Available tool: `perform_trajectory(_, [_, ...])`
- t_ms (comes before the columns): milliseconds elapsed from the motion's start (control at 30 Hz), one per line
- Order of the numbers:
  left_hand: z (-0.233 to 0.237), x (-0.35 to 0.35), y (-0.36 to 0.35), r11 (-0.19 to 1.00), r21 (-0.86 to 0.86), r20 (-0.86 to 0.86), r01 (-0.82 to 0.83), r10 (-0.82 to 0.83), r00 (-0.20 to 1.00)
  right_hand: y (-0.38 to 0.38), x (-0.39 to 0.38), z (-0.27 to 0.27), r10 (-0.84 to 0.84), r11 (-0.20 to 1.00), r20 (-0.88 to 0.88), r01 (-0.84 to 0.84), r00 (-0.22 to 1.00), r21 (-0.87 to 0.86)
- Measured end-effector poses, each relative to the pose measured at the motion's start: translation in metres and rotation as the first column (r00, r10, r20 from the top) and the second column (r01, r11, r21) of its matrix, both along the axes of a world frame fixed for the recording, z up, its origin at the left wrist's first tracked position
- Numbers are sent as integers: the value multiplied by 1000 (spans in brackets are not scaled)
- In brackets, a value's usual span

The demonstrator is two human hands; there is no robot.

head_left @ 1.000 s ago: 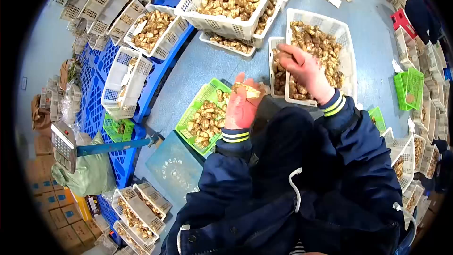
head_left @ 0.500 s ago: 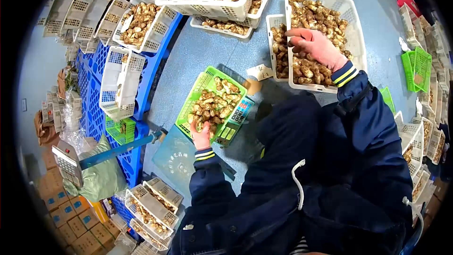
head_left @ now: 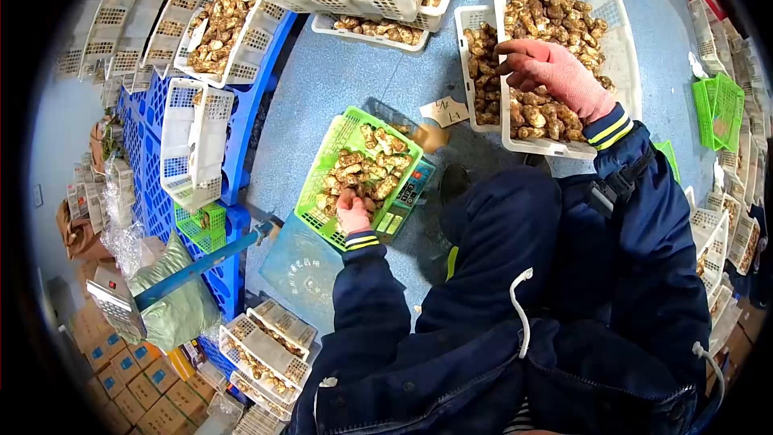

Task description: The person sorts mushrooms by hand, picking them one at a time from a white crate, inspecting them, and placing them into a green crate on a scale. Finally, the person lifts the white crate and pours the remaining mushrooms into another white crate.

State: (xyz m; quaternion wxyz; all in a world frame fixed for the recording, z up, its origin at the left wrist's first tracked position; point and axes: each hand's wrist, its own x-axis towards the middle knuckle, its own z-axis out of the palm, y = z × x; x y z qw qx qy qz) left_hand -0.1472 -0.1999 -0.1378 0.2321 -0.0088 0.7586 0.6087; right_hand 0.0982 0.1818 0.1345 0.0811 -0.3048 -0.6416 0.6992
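Note:
My left hand (head_left: 353,214), in a pink glove, is down in a green plastic basket (head_left: 312,185) of brown-and-white mushrooms (head_left: 373,169). Its fingers are curled in at a mushroom near the basket's front edge, with the fingertips partly hidden. The basket rests on a small digital scale (head_left: 412,187) with a keypad. Above a large white crate (head_left: 616,48) of mushrooms, my right hand (head_left: 560,76) reaches left, also in a pink glove. Its dirt-darkened fingers are loosely bent and apart, with nothing visible in them.
Another white crate (head_left: 463,28) of mushrooms sits partly under the large one. A paper tag (head_left: 444,111) lies on the blue floor. Stacked mushroom crates (head_left: 354,0) stand ahead; blue pallets (head_left: 149,141) are at left. A platform scale's blue post (head_left: 205,264) slants across the lower left.
My left hand has moved slightly right and farther into the green basket, its fingers closing inward. My right hand stays over the white crate, its fingers a little more spread. The view has shifted slightly.

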Motion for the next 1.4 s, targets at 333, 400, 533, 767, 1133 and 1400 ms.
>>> perform_trajectory(333, [37, 6, 44, 326, -804, 47, 498, -799, 599, -12, -16, 5, -10, 984, -46, 1, 999, -177])
perform_trajectory(400, [28, 0, 52, 153, -845, 188, 513, -812, 553, -9, -14, 5, -33, 975, -57, 19, 998, -221])
perform_trajectory(533, [22, -7, 45, 224, -789, 174, 572, -812, 558, -7, -12, 8, -23, 988, -11, 21, 1000, -151])
perform_trajectory(767, [90, 84, 136, 779, 232, 84, 582, -612, 786, 35, 12, -6, -98, 994, -131, 90, 986, -70])
perform_trajectory(1133, [-182, 70, 208, 581, -801, -78, 148, -346, 935, 51, 56, -1, -249, 960, 28, 250, 968, -127])
perform_trajectory(1400, [-116, 73, 242, 580, -813, -35, 48, -131, 991, 48, 66, 0, -273, 953, 98, 283, 957, -109])
